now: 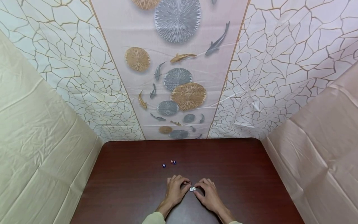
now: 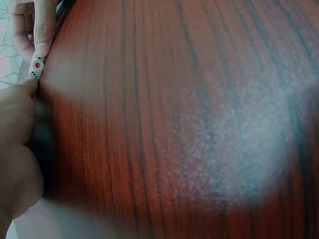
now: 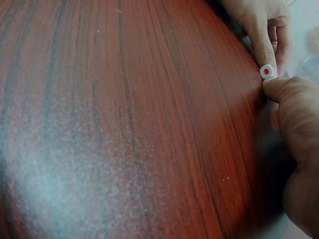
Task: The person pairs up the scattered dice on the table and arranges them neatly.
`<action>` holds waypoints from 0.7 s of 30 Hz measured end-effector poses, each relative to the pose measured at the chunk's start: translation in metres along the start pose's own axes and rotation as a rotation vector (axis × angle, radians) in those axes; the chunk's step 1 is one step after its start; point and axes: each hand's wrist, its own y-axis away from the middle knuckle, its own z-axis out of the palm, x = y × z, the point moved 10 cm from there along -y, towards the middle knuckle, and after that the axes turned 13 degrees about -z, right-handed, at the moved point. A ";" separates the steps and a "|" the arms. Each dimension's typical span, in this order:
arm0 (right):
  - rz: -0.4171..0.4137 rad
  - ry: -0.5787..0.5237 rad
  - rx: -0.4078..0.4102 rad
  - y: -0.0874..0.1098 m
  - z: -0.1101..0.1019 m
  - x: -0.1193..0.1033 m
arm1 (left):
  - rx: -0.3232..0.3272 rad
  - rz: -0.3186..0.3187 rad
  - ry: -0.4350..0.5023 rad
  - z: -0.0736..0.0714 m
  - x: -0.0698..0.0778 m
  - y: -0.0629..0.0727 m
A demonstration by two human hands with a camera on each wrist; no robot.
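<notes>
Two white dice (image 1: 192, 189) sit side by side on the dark wooden table, between my hands. My left hand (image 1: 175, 190) is curled, with a small red die (image 1: 190, 183) between its index finger and thumb tips. Its thumb also touches the white dice. From the other side, my right hand (image 1: 209, 195) pinches the right white die with thumb and index finger. In the left wrist view a white die (image 2: 37, 65) shows a red pip between both thumbs. The right wrist view also shows a white die (image 3: 266, 71) there; the red die is hidden in both wrist views.
Farther back on the table (image 1: 126, 174) lie a blue die (image 1: 163, 165), a second blue die (image 1: 174, 162) and an orange-red die (image 1: 172, 161) beside it. Patterned cloth (image 1: 179, 124) hangs behind the table, with plain cloth at both sides.
</notes>
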 end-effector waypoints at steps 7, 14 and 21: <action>0.022 -0.016 -0.016 0.001 0.003 0.002 | 0.011 0.011 0.005 -0.002 0.000 0.001; 0.120 -0.099 -0.095 0.000 0.003 0.010 | 0.018 0.020 0.004 -0.003 0.000 0.001; 0.169 -0.198 -0.050 -0.009 -0.005 0.018 | 0.041 0.050 0.021 -0.002 -0.002 0.001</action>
